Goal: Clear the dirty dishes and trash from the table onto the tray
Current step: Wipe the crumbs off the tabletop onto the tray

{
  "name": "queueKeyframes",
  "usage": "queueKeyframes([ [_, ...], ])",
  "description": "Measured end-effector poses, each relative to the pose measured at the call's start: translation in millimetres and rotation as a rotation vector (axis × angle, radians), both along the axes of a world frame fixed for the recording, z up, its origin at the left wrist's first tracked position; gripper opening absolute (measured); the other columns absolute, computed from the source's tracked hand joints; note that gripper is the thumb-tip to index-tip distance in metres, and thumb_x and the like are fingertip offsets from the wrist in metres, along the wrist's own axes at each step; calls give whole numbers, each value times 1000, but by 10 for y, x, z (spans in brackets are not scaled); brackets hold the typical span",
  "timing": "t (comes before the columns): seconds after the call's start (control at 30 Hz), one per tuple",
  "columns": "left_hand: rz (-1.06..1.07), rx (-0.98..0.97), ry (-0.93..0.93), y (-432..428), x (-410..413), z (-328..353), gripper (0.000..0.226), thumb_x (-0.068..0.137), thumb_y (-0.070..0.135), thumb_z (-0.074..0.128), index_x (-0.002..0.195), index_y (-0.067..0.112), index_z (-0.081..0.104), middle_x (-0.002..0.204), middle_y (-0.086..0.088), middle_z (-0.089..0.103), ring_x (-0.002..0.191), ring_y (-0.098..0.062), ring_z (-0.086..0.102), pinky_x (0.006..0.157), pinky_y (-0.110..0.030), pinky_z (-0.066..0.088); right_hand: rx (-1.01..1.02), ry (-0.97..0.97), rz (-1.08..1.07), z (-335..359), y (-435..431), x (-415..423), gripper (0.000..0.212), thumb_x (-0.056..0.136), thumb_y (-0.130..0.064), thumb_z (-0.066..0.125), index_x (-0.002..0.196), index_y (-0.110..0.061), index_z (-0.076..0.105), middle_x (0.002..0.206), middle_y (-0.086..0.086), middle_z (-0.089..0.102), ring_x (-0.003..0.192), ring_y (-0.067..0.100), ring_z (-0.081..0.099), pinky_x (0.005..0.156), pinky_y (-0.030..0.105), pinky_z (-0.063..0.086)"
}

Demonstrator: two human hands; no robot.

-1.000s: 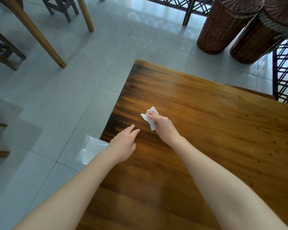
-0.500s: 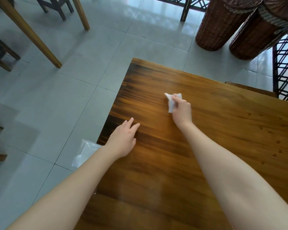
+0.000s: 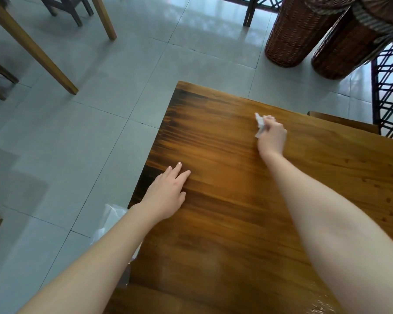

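The wooden table [image 3: 236, 218] bears a flat left hand [image 3: 166, 193] and a tissue [image 3: 259, 123].

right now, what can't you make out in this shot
Head view:
tissue: mostly wrapped in the right hand; its shape is hidden.
clear bag beside the table: the left arm covers most of it; contents unseen.
wicker baskets: tops cut off by the upper edge.
tray: outside the frame.

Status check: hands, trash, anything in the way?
Left hand flat on table. Right hand grips crumpled tissue near the far edge. No tray or dishes in view; nothing near either hand.
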State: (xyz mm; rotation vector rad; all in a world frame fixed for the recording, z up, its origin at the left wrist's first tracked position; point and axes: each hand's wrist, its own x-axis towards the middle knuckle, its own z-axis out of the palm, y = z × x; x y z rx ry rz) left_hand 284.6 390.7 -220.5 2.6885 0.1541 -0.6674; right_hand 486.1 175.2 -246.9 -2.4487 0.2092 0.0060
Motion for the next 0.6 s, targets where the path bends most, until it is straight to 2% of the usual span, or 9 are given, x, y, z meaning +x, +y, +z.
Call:
queueKeyframes([
  [0.07,7,-28,22,4,-3,-5,63,99,34,48,153,31,15,162,4,7,148,-22,11,114,-38,25,55,25,-102,-17,-68,-8,42,97,4,42,135,-9,53,144,5,48,135,22,39,112,26,26],
  [0.17,21,-46,13,19,0,-6,63,99,32,48,152,30,16,161,5,8,148,-21,12,113,-37,27,62,49,-112,-12,183,-53,51,91,11,39,137,-8,51,147,4,44,135,23,39,112,25,25],
  [0.27,31,-49,12,14,-7,9,61,99,32,48,152,30,18,161,5,8,148,-21,12,114,-37,25,52,54,116,-9,483,-319,58,85,16,38,134,-10,54,145,4,47,133,21,42,110,23,26],
  [0.43,69,-69,18,-47,-28,68,60,99,30,48,152,29,19,161,4,8,148,-23,11,115,-41,22,1,12,584,-78,413,-1087,57,90,17,41,140,-10,46,149,2,40,141,10,28,110,15,14],
  [0.53,81,-84,2,-94,-58,99,60,99,29,49,152,29,20,161,4,9,148,-23,13,115,-42,23,71,59,693,-35,21,-1266,49,93,15,41,135,-8,52,144,4,46,137,5,29,113,14,17],
  [0.6,76,-96,-13,-135,-89,126,60,98,29,50,152,28,22,161,4,10,147,-23,15,114,-41,25,125,95,662,14,-203,-1289,45,93,14,42,132,-6,55,142,6,49,136,8,34,115,21,25],
])
